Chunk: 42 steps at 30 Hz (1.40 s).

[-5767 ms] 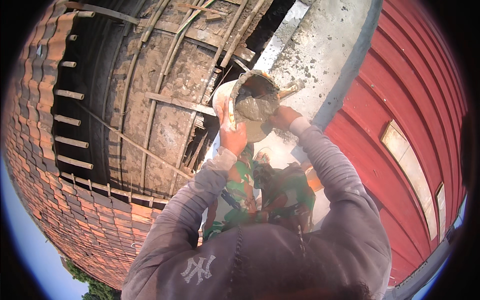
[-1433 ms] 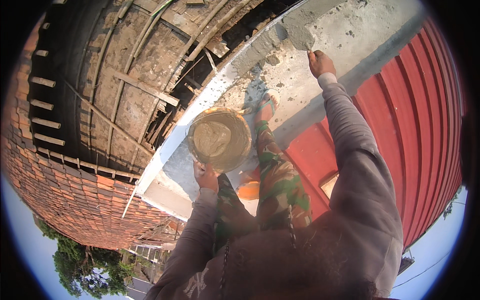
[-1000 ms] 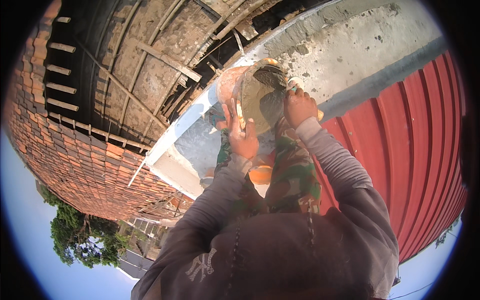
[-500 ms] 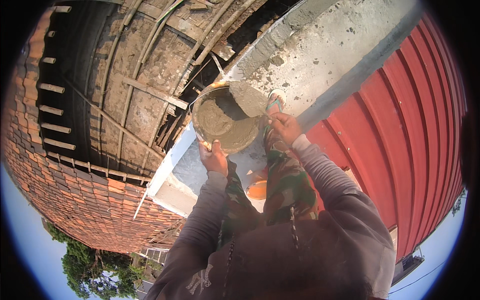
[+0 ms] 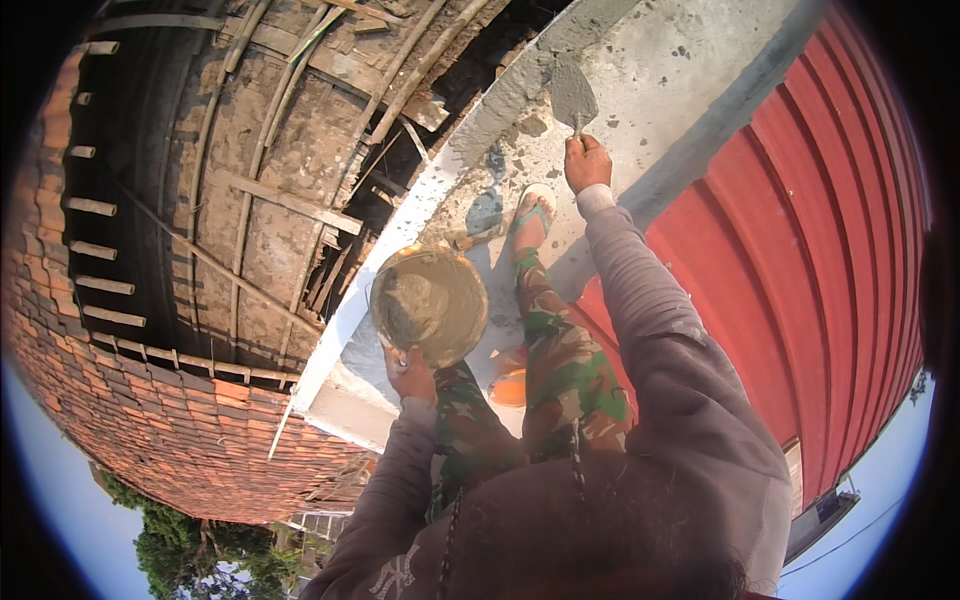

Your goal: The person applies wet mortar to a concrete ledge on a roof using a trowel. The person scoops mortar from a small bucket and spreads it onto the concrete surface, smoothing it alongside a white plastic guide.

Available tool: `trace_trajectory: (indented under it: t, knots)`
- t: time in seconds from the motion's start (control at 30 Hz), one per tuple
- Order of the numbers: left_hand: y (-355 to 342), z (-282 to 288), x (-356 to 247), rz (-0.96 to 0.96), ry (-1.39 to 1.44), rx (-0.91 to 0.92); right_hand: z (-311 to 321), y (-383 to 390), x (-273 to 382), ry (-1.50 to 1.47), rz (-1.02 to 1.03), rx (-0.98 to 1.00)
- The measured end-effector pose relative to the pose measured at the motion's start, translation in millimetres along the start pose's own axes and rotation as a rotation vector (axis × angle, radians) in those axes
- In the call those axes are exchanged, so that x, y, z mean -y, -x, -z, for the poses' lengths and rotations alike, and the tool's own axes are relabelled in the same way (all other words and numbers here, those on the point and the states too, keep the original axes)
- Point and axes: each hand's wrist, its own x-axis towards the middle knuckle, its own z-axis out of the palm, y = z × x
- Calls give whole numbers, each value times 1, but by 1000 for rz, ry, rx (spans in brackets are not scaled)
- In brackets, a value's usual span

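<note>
The head view looks down on a person standing on a narrow concrete ledge (image 5: 690, 70) that runs between a red corrugated metal roof (image 5: 830, 250) and a part-built roof frame of wooden battens (image 5: 250, 190) edged with orange clay tiles (image 5: 130, 420). The right hand (image 5: 586, 163) is stretched out ahead, fingers wrapped tight around the handle of a trowel (image 5: 573, 97), whose blade carries grey mortar and lies against the ledge's raised edge. Dark wet patches of mortar (image 5: 487, 205) dot the concrete just beside it. The left hand (image 5: 410, 372) is held closer to the body, its fingers closed on the near rim of a round mortar pan (image 5: 428, 303), which is half full of wet grey mix and is held level above the ledge, well apart from the trowel. Both arms are in grey-brown long sleeves. Below them show camouflage trousers (image 5: 560, 370) and a foot in a sandal (image 5: 530, 212) planted on the concrete between pan and trowel. An orange object (image 5: 508, 385) sits by the legs, mostly hidden; I cannot tell what it is. Treetops (image 5: 190, 550) show at the lower left rim.
</note>
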Motion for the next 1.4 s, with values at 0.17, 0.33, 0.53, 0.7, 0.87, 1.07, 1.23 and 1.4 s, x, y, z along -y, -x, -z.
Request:
trace_trajectory:
  t: [0.17, 0.33, 0.53, 0.7, 0.87, 1.07, 1.23, 1.4]
  knots:
    - [-2, -4, 9, -37, -8, 22, 35, -11, 17, 326, 190, 275]
    - [5, -22, -4, -3, 34, 11, 53, -87, 5, 330, 163, 142]
    - [-1, -33, -6, -25, 27, 65, 37, -84, -15, -147, -108, 280]
    - [3, -50, -18, -15, 44, 57, 8, 29, -15, -290, -155, 403]
    - [5, -49, -28, 16, -44, 71, -51, 61, -70, -401, -182, 86]
    - [3, -40, -23, 54, -61, 36, -31, 34, -25, -116, -92, -9]
    - [1, -25, -12, 10, -71, 33, 12, 48, 2, 208, -150, 121]
    - [-5, -11, 0, -46, -61, 83, 23, 52, -4, 269, 59, 195]
